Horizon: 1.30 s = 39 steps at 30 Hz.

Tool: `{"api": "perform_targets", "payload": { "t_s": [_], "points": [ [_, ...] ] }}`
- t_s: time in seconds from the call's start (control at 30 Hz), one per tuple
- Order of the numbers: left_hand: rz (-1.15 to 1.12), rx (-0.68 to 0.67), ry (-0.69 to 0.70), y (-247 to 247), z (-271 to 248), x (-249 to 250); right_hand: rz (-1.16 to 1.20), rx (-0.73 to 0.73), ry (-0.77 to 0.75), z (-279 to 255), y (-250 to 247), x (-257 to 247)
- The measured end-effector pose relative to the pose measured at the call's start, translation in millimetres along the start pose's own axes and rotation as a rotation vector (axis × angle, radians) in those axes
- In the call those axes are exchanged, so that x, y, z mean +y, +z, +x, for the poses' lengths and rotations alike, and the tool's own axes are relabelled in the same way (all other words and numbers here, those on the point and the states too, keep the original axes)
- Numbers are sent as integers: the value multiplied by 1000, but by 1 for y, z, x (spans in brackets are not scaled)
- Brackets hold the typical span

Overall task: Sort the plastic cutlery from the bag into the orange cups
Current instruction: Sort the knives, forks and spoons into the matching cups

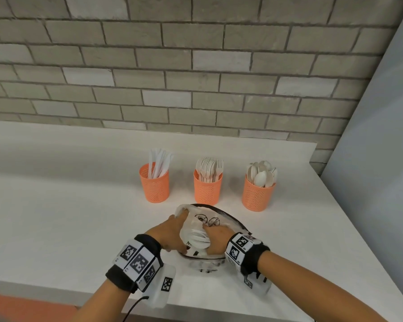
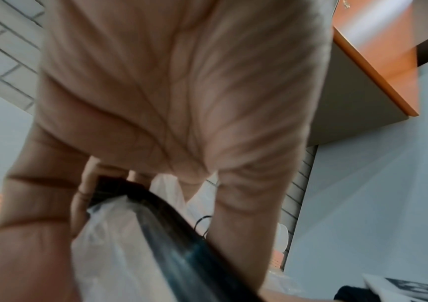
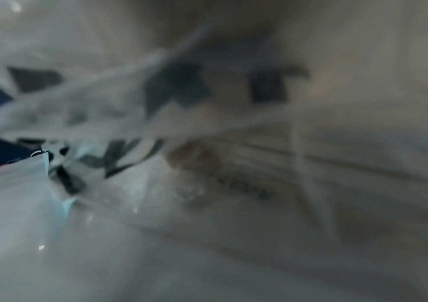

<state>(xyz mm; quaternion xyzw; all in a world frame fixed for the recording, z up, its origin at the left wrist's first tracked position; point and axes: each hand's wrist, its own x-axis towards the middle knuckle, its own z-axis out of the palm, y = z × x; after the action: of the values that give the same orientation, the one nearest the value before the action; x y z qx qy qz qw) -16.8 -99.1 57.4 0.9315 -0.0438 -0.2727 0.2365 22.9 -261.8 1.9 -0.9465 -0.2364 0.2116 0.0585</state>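
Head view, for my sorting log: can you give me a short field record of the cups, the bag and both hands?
left cup: knives
middle cup: forks
right cup: spoons
bag: clear plastic, printed, in front of the cups
left hand: grips the bag's left side
right hand: inside the bag, grasp unclear
counter: white

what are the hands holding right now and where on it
Both hold the plastic bag: the left hand grips its left edge by the opening, the right hand clutches its bunched middle.
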Motion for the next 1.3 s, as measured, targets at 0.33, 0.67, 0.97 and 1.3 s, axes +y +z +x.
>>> {"api": "perform_targets", "payload": {
  "t_s": [0.33,0.67,0.97,1.3],
  "points": [
    [13,178,-6,3,1,6,63,56,67,-2,12,5],
    [42,402,-21,12,-5,0,235,27,33,-2,8,8],
    [148,546,-143,18,-12,-6,418,41,-126,-18,-14,5],
    [28,662,-127,17,1,7,839,350,-343,-36,-49,-8]
  ]
}}
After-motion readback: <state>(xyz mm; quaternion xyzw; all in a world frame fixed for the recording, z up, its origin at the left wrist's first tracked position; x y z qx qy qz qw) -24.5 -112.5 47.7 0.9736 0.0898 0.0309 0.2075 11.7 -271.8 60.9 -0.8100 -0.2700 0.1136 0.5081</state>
